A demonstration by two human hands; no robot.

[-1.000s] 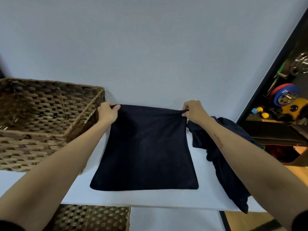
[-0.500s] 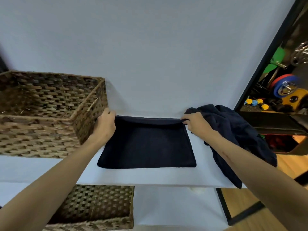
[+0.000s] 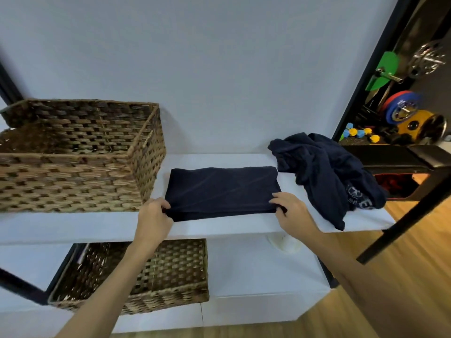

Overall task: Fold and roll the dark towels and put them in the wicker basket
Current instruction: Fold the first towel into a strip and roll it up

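Folded dark towel (image 3: 223, 189): laid on white shelf (image 3: 219, 224), long axis 9-to-3 o'clock, wicker basket (image 3: 73, 154) at 9. Near corners are pinched by left hand (image 3: 154, 217) and right hand (image 3: 291, 211); rolling toward 12 is judged next.

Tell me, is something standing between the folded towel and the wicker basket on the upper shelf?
Nothing visible does. The folded towel lies on the white shelf just right of the wicker basket, only bare shelf between them. The left hand and right hand grip its near corners. The basket's side wall stands higher than the towel.
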